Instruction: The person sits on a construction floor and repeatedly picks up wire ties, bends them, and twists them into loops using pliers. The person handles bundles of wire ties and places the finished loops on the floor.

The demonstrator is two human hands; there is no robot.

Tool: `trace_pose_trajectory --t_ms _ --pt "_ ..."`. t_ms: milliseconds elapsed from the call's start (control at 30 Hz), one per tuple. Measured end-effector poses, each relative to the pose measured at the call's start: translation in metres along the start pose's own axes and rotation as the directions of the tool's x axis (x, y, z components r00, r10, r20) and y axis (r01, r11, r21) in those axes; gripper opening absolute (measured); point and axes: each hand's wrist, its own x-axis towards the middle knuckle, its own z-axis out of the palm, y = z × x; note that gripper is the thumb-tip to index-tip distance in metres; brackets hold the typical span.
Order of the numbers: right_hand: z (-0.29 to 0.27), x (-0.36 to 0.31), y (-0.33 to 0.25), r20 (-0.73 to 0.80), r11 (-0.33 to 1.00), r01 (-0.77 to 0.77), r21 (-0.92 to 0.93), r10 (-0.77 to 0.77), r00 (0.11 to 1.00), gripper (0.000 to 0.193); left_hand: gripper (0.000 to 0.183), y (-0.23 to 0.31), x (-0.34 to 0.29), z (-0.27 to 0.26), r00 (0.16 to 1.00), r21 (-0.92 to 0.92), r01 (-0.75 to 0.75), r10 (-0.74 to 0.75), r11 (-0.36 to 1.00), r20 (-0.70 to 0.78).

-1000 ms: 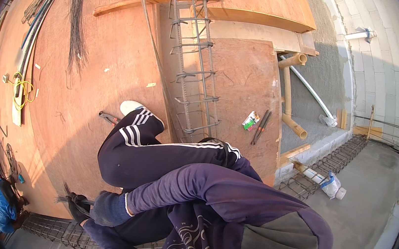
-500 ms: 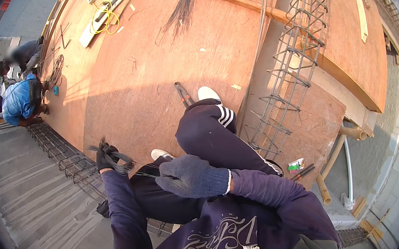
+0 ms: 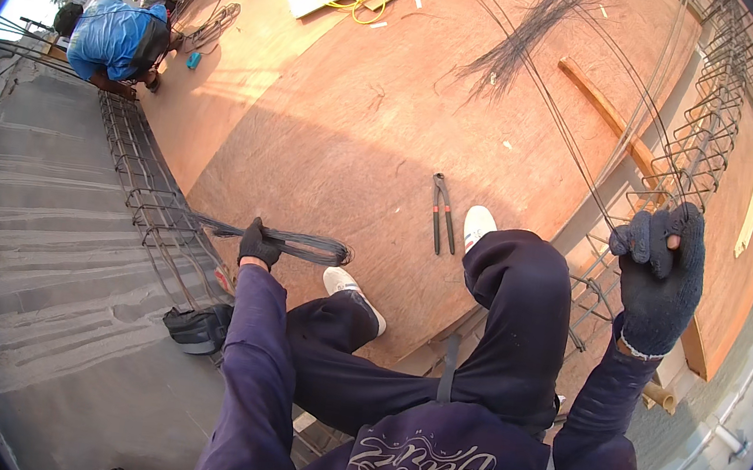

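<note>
My left hand [image 3: 260,245], in a dark glove, is closed round a folded bundle of thin dark tie wire [image 3: 316,248] above the plywood. Its looped end sticks out to the right and its loose ends to the left. My right hand [image 3: 664,280], in a dark knitted glove, is raised at the right with its fingers curled. It grips a few long thin wires that run up and to the left. Between my feet and the plywood's middle lie pincers [image 3: 443,215] with red and black handles, touched by neither hand.
Loose wire [image 3: 528,37] lies on the plywood deck [image 3: 352,129]. A rebar cage [image 3: 704,134] and a timber [image 3: 612,118] are at the right. Another cage [image 3: 151,198] runs along the left edge, near a black bag [image 3: 198,328]. Two people crouch at upper left, one in a blue shirt [image 3: 118,39].
My right hand has moved from near my lap up and out to the right, drawing thin wires along. My left hand still holds the bundle. The view has swung left.
</note>
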Motion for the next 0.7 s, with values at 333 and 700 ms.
trace_pose_trajectory --t_ms 333,700 --pt "0.125 0.049 0.187 0.327 0.878 -0.470 -0.088 0.471 0.819 0.023 0.022 -0.075 0.049 0.067 0.994 0.040 0.095 -0.097 0.995 0.052" --pt "0.169 0.035 0.229 0.366 0.935 -0.043 -0.352 0.180 0.913 0.021 0.026 -0.131 0.073 0.062 0.987 0.130 0.153 -0.159 0.980 0.039"
